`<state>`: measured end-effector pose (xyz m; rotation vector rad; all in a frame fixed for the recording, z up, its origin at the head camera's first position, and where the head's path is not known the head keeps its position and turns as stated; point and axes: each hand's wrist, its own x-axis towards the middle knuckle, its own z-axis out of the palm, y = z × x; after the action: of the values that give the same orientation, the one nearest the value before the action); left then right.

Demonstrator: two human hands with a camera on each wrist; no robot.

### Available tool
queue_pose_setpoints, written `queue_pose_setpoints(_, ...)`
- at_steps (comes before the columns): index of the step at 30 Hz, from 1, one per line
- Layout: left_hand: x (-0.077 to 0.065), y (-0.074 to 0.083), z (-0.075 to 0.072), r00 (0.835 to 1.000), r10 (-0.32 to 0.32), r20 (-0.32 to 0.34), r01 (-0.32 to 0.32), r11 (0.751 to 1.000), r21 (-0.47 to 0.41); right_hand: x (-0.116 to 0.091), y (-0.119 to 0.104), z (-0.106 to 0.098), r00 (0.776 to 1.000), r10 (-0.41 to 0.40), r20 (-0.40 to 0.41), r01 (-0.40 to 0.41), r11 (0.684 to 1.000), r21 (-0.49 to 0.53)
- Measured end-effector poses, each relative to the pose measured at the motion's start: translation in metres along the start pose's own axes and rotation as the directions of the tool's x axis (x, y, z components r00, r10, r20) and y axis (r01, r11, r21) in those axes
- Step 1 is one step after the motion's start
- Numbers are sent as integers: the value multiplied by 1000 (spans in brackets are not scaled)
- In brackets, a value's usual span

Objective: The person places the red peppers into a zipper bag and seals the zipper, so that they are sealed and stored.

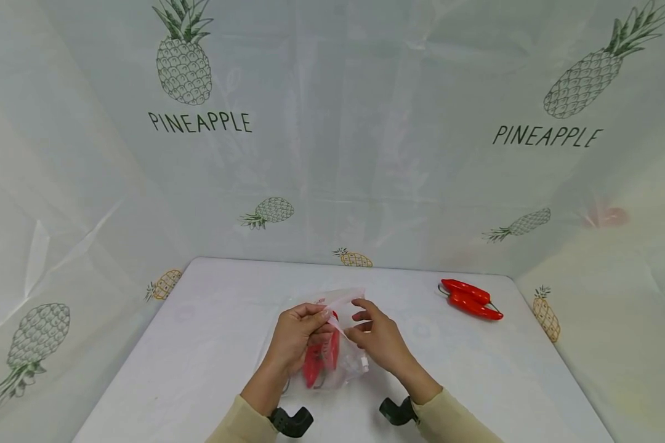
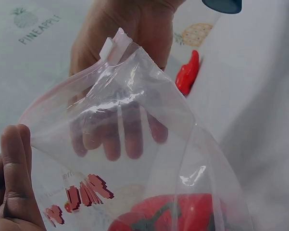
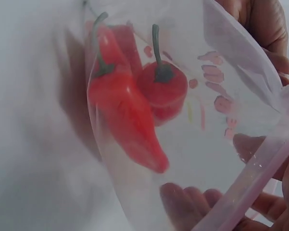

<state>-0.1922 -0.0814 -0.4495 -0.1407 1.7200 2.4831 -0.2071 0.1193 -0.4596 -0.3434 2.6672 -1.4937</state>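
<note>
A clear zip bag (image 1: 343, 375) with red print holds red peppers (image 3: 127, 115) with green stems, seen through its film in every view. My left hand (image 1: 302, 332) pinches the bag's mouth edge between thumb and fingers. On the other side of the mouth, my right hand (image 1: 379, 338) has its thumb and fingers spread apart at the edge. Through the film in the left wrist view, several of the right hand's fingers (image 2: 113, 139) show hanging fairly straight. A white slider (image 2: 106, 49) sits at one end of the pinkish zip strip.
Two more red peppers (image 1: 471, 299) lie side by side at the back right of the white table (image 1: 199, 326). Behind and around the table hangs a pale sheet (image 1: 332, 154) printed with pineapples. A dark wrist camera (image 1: 292, 422) is strapped below each hand.
</note>
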Motion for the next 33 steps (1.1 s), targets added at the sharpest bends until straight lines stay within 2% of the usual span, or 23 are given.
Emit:
queue_pose_setpoints(3, 1, 0, 0, 1000, -1, -4, 1, 1000, 0, 0, 2, -2, 999, -32, -16, 32, 999, -4)
queue_pose_setpoints(9, 3, -1, -1, 1000, 1, -14, -1, 1000, -5, 0, 4, -9, 992, -74, -99, 68, 996, -62)
queue_pose_setpoints(21, 7, -6, -4, 1000, 2, -17, -2, 1000, -14, -1, 13, -27, 986, -37, -160, 29, 998, -49)
queue_pose_setpoints(33, 6, -7, -2, 1000, 8, -23, -9, 1000, -4, 4, 34, -64, 970, -55, -239, 28, 993, -115)
